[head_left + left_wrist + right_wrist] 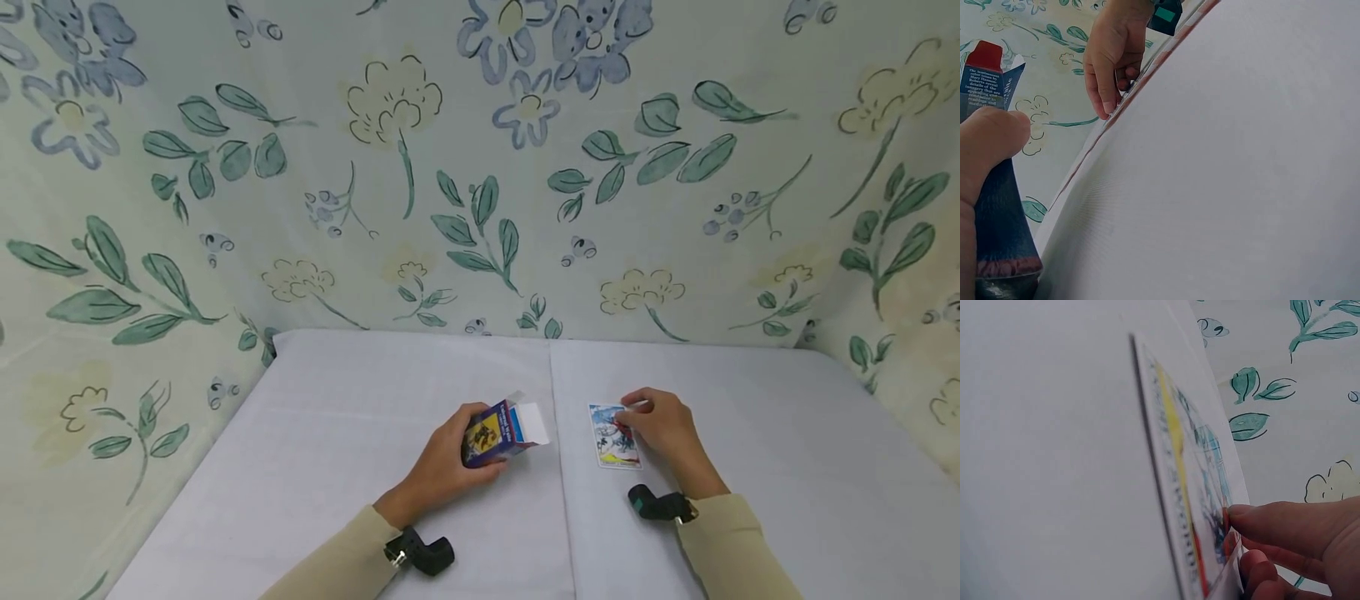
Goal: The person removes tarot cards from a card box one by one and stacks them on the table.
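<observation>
My left hand (pixel 442 460) grips a small blue card box (pixel 487 436) with a yellow picture panel on its front. Its end is open, with a white flap (pixel 533 423) folded out to the right. In the left wrist view, the thumb (pixel 997 134) presses on the box's printed blue face (pixel 997 206). To the right, a picture card (pixel 611 446) with a white border and blue, red and yellow print lies face up on the table. My right hand (pixel 666 429) pinches the card's right edge, thumb on the printed side, as the right wrist view shows.
A white cloth covers the table (pixel 337 400), with a seam (pixel 558 475) running between the box and the card. Floral fabric (pixel 480 208) hangs behind and along both sides. A black wrist camera (pixel 420 552) sits on the left wrist, another (pixel 660 504) on the right.
</observation>
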`<action>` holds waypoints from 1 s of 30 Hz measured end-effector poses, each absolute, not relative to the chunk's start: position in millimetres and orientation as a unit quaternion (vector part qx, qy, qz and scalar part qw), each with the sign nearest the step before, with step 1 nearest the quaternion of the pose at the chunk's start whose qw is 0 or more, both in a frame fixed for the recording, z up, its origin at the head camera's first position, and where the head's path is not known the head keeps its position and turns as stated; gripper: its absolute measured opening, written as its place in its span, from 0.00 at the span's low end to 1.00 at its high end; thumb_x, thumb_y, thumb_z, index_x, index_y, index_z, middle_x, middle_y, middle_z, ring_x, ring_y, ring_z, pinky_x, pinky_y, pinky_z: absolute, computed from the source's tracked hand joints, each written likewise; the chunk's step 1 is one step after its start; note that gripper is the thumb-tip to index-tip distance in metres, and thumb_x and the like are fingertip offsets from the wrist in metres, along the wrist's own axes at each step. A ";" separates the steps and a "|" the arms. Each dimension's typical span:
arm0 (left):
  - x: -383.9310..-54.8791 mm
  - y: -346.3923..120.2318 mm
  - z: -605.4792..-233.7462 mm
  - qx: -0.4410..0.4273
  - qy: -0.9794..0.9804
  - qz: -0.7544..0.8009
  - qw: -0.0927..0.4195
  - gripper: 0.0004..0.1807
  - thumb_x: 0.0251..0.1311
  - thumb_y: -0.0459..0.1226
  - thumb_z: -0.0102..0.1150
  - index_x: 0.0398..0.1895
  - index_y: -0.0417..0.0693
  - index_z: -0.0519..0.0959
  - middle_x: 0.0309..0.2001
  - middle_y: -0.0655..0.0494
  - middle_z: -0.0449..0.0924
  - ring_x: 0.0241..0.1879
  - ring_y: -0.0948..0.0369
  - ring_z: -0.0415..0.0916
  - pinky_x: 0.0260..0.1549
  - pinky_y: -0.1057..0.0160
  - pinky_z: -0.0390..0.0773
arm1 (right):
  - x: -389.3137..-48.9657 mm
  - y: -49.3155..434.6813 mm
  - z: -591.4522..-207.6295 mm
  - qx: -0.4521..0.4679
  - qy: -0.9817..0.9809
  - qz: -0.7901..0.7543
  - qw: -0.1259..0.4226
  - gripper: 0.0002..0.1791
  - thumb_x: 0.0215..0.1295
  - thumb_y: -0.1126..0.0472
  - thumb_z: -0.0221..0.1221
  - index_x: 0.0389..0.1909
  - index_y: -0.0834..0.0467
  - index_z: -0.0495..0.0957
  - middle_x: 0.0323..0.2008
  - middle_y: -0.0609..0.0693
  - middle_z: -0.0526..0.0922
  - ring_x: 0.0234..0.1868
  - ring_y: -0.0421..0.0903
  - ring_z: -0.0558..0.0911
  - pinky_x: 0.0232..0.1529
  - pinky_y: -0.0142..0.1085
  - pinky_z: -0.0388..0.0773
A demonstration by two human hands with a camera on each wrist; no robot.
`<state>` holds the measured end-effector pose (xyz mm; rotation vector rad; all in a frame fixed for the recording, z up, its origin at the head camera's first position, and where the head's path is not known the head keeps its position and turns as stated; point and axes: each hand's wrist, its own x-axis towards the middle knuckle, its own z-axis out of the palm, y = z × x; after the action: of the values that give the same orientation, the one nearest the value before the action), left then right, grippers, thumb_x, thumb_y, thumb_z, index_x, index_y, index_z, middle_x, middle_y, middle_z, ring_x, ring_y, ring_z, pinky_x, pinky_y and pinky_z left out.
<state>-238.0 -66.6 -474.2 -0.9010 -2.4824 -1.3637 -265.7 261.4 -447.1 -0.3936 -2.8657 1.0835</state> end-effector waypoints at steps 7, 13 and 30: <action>-239.3 -64.6 -473.2 -0.305 -0.830 -0.459 0.091 0.40 0.50 0.47 0.72 0.64 0.54 0.63 0.54 0.61 0.72 0.48 0.65 0.71 0.46 0.63 0.75 | -267.9 263.1 -446.0 -0.133 -0.924 0.356 0.030 0.18 0.60 0.58 0.64 0.48 0.62 0.78 0.41 0.62 0.78 0.42 0.57 0.74 0.42 0.47 0.74; -241.6 -64.0 -474.5 -0.305 -0.831 -0.456 0.095 0.40 0.49 0.46 0.74 0.64 0.55 0.63 0.53 0.63 0.72 0.48 0.66 0.70 0.47 0.63 0.75 | -269.1 263.5 -446.2 -0.139 -0.924 0.355 0.029 0.18 0.60 0.58 0.64 0.48 0.62 0.78 0.41 0.63 0.77 0.42 0.57 0.74 0.43 0.47 0.75; -238.3 -65.5 -474.8 -0.305 -0.831 -0.458 0.085 0.40 0.50 0.48 0.72 0.64 0.54 0.62 0.54 0.61 0.72 0.48 0.64 0.70 0.47 0.63 0.75 | -267.2 263.1 -446.8 -0.141 -0.923 0.356 0.022 0.18 0.60 0.58 0.64 0.49 0.62 0.78 0.41 0.62 0.77 0.42 0.57 0.74 0.41 0.45 0.74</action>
<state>-238.3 -65.5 -474.8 -0.9081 -2.4762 -1.3670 -267.2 263.1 -446.8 -0.4374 -2.8611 1.1039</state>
